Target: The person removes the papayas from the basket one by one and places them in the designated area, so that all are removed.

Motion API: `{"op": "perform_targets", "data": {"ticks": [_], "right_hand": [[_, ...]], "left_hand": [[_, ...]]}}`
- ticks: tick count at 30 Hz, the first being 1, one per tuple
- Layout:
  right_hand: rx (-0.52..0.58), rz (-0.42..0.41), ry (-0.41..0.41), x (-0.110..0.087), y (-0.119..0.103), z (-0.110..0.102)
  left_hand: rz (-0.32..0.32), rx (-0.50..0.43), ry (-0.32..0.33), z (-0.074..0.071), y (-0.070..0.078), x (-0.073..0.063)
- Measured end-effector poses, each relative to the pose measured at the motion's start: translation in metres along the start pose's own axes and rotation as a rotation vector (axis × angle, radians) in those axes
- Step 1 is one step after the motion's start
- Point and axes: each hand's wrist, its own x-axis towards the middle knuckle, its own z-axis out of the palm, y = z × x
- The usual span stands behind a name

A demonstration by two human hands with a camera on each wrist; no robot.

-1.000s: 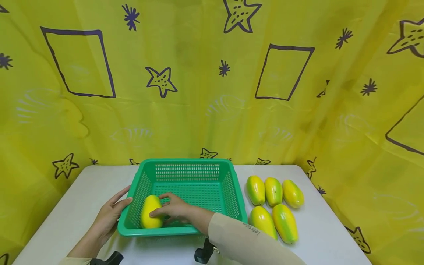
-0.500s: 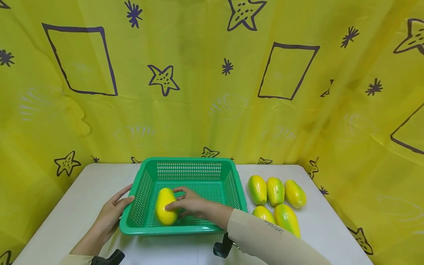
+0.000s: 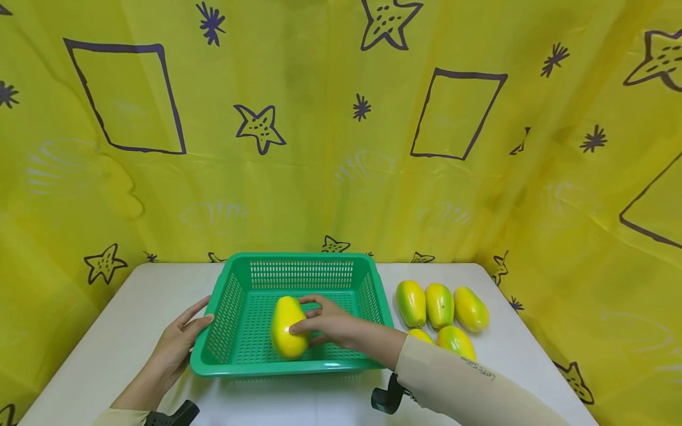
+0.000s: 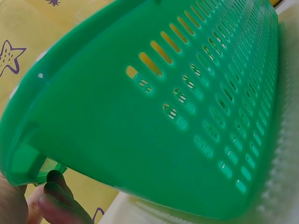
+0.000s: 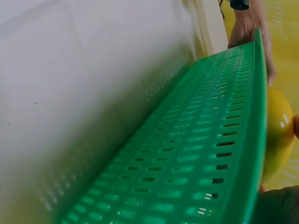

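My right hand (image 3: 331, 322) holds a yellow papaya (image 3: 288, 332) from its right side, thumb on the near face and fingers behind. The papaya stands roughly upright inside the green plastic basket (image 3: 277, 370), near its middle, narrower end up. In the right wrist view the papaya (image 5: 278, 133) shows past the basket's rim, with a fingertip on it. My left hand (image 3: 178, 340) grips the basket's left rim, thumb on top and fingers below. The left wrist view shows those fingers (image 4: 60, 200) curled under the rim by the basket (image 4: 107, 126) corner.
Several yellow-green papayas (image 3: 440, 306) lie in two rows on the white table (image 3: 511, 367) right of the basket. My right sleeve (image 3: 469, 378) partly covers the nearer row. A yellow patterned curtain (image 3: 319, 195) surrounds the table behind and at both sides.
My right hand has moved the papaya rightward, from the basket's left side to near its middle. My left hand has stayed on the left rim.
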Motion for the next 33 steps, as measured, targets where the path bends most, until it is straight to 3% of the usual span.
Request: {"op": "perform_targets", "data": {"ticks": [14,33], "right_hand": [[0.015,0.030,0.013,-0.035,-0.003,-0.035],[-0.005,0.059,0.081,-0.062,0.001,-0.071]], "left_hand": [[0.005,0.013,-0.001,0.001,0.001,0.000],[0.000,0.026,-0.015,0.000,-0.003,0.002]]}}
